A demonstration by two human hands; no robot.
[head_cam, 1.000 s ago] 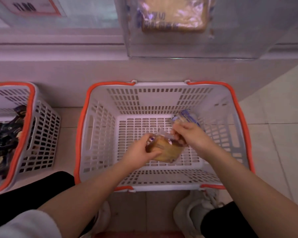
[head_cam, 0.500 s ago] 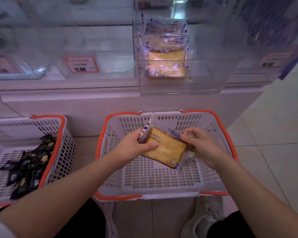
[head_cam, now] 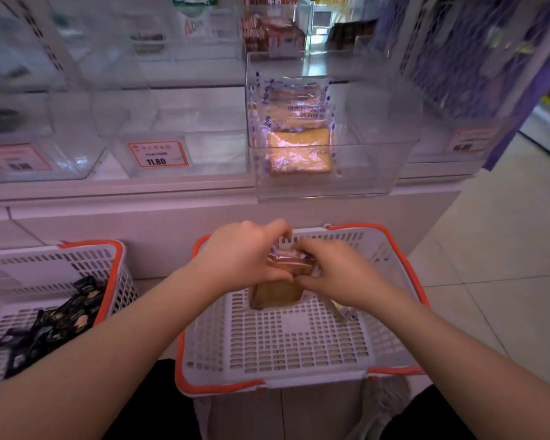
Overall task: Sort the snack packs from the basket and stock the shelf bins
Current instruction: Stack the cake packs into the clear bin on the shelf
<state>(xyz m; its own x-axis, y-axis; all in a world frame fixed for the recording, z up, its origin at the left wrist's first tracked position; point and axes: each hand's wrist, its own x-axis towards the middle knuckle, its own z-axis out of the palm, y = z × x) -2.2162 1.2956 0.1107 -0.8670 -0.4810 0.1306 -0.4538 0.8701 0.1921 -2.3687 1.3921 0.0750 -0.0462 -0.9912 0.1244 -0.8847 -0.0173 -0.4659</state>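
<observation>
Both hands' grip holds bread pack over basket (clear bin above).

Red price tag (11.80), tiled floor

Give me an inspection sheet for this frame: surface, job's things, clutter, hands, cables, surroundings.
Surface: pale tiled floor.
Job's things: white orange-rimmed plastic basket; clear-wrapped bread snack pack held above it; clear acrylic shelf bin holding similar packs.
Clutter: second white basket with dark wrapped snacks.
Hands: left hand and right hand both grip the pack.
Cables: nothing seen.
Surroundings: orange-bordered price tag, blurred upper shelves.
</observation>
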